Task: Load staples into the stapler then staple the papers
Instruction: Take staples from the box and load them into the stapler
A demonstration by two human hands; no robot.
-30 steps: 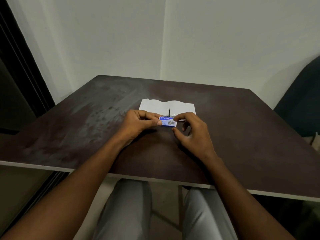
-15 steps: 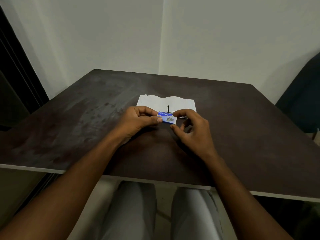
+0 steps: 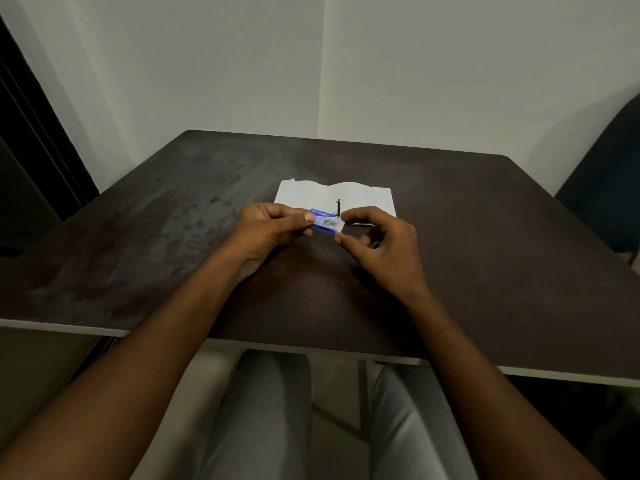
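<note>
A small blue staple box [image 3: 325, 221] is held just above the dark table [image 3: 485, 244]. My left hand [image 3: 268, 230] pinches its left end between thumb and fingers. My right hand [image 3: 379, 244] touches the box's right end with thumb and forefinger, the other fingers spread. Behind the box lie white papers [image 3: 311, 194]. A thin black upright part of the stapler [image 3: 338, 206] pokes up over the box, and a metal strip [image 3: 362, 224] shows beside my right fingers. The rest of the stapler is hidden by my hands.
The table's near edge [image 3: 311, 348] runs above my knees. A dark chair [image 3: 609, 188] stands at the right. White walls meet in a corner behind the table, and a dark frame [image 3: 31, 133] rises at the left.
Both hands with the staple box have stayed together in front of the papers. My right fingers have shifted slightly at the box's right end. The camera view tilted a little.
</note>
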